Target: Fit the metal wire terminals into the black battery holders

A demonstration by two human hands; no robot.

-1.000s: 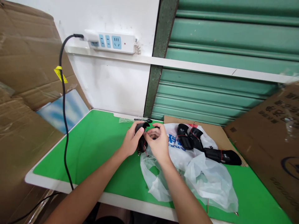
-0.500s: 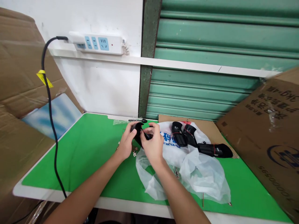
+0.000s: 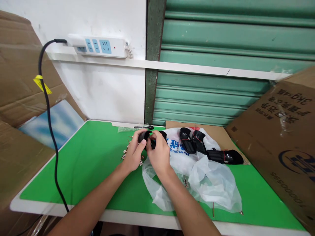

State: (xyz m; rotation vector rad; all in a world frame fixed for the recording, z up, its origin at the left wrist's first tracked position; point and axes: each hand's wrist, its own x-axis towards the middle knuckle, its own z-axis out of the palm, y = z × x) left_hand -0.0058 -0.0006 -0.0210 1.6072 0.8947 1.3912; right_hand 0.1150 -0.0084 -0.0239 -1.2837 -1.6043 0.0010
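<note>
A curved black plastic shell (image 3: 144, 135) is gripped by my left hand (image 3: 132, 151), its thumb over the near edge and its fingers behind. My right hand (image 3: 159, 153) is closed in a pinch at the shell's inner right side; what its fingertips hold is hidden. Behind that hand, another black part (image 3: 162, 133) shows partly. Small metal pieces (image 3: 124, 152) lie on the green mat beside my left hand. To the right, several similar black shells with thin red wires, among them one long piece (image 3: 226, 157), rest on and beside a white plastic bag (image 3: 216, 186).
A black spoon-shaped item (image 3: 147, 127) lies in clear wrapping at the mat's back edge. Cardboard boxes stand left and right (image 3: 278, 137). A black cable (image 3: 50, 121) hangs from the power strip (image 3: 105, 47) down across the left side of the table.
Both hands stay at the shell, which has turned slightly. My right fingers have closed in nearer its inner side, and more metal pieces show beside my left hand. The view has shifted slightly.
</note>
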